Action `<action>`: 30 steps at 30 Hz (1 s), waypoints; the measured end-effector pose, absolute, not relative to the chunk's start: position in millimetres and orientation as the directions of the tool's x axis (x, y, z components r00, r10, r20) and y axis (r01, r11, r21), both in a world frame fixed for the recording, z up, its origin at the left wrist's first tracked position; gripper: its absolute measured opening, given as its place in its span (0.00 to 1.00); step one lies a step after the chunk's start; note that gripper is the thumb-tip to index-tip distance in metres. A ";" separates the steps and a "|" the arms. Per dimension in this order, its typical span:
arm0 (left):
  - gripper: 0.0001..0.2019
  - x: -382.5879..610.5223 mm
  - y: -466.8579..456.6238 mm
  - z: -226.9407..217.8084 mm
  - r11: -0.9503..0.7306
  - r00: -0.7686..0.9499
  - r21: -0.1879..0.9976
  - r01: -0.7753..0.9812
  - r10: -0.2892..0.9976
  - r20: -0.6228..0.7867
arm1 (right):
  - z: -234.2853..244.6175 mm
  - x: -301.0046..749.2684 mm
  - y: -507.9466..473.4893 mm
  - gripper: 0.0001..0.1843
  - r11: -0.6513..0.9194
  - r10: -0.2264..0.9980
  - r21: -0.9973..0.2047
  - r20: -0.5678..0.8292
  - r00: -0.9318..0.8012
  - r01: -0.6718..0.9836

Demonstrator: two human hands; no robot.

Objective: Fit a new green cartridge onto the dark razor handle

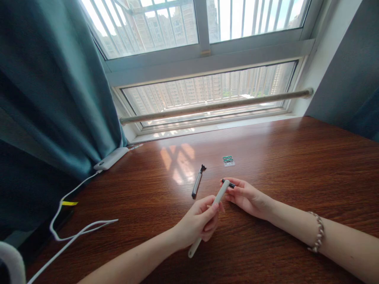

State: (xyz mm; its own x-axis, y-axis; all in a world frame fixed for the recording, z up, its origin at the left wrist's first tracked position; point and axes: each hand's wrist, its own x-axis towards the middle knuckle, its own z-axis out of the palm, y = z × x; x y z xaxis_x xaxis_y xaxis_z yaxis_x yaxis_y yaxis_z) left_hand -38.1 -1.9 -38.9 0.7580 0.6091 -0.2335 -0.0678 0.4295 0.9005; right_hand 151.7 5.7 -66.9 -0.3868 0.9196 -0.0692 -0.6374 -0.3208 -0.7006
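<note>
Left hand point(199, 221): clenched round the middle of the white handle point(219, 195), which tilts up and away, held just over the table point(296, 165). Right hand point(247, 197): pinching a small black piece point(231, 184) right at the top tip of that handle, seemingly touching it. Looks light, stiff and smooth, so probably a bit slippery in a loose fist. Best gripped mid-shaft like now, not down at the bare bottom end. Probably fiddly at the black piece too, tiny and easy to drop, so fingertips only. Beyond the handle and slightly left, lying flat: a second handle point(197, 182). Further beyond the handle's tip: a little green packet point(228, 160). Way off to the handle's left: a charger pack point(111, 158) with a white cable.
</note>
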 end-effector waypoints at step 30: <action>0.11 -37.3 -1.6 -38.5 0.457 0.749 0.886 -0.077 0.614 -0.251 | -68.7 151.9 6.4 0.20 -0.338 0.923 -0.657 -0.090 -0.375 -0.674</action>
State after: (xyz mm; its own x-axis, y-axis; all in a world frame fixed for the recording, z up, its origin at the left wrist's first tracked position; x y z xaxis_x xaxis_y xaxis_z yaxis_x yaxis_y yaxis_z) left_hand -37.3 -1.6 -38.5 0.7487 0.6135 -0.2511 -0.0774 0.4572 0.8860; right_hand 151.9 6.4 -68.7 -0.3753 0.9226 -0.0897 -0.6743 -0.3381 -0.6566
